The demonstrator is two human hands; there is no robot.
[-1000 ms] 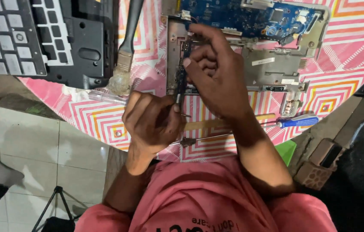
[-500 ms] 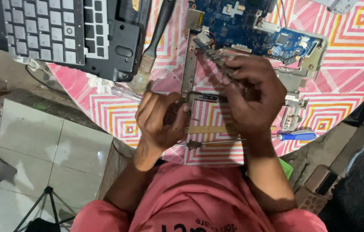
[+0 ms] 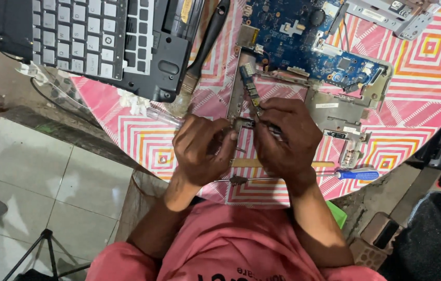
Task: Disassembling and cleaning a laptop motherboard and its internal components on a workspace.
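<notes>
On the patterned tablecloth (image 3: 413,104), two hands: left hand (image 3: 202,151) and right hand (image 3: 285,138) pinching one small circuit strip (image 3: 250,88); one blue motherboard (image 3: 309,44), one keyboard (image 3: 80,31), one brush (image 3: 202,52), one blue-handled screwdriver (image 3: 358,175)

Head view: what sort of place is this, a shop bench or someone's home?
Probably an informal laptop repair spot, maybe at home. A blue circuit board and a stripped laptop keyboard shell lie on a pink patterned tablecloth, with a blue-handled screwdriver beside the hands, over a tiled floor.
</notes>
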